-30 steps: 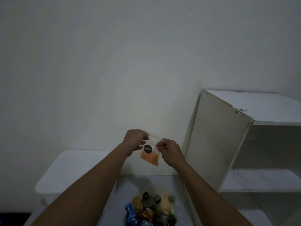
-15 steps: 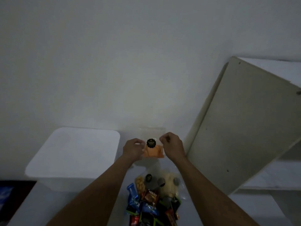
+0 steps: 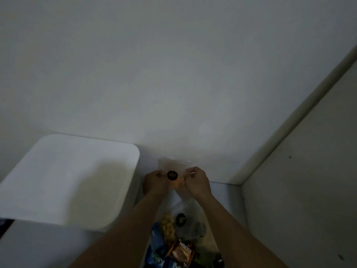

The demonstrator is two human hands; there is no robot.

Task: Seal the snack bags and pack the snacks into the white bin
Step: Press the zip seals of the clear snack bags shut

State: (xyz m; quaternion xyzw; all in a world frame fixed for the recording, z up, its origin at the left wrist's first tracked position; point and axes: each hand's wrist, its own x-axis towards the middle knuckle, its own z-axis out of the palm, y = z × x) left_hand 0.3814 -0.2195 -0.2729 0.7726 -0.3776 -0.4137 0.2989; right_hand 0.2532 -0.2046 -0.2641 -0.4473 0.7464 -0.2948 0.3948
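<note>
I hold a small clear snack bag with orange snacks and a round black sticker between both hands, just above the table near the wall. My left hand grips its left side and my right hand pinches its right edge. The bag's clear top sticks up above my fingers. The white bin stands to the left, open and empty as far as I see. A pile of other snacks lies between my forearms: a clear bag with a black sticker, blue wrappers, a brown Nextar pack.
A white wall fills the upper view. A white shelf unit's side panel rises on the right, close to my right arm. The white table runs under the bin and snacks.
The view has tilted down and left, so the bin looms larger and the shelf slid right. Both hands lowered the orange bag toward the table and closed in on it.
</note>
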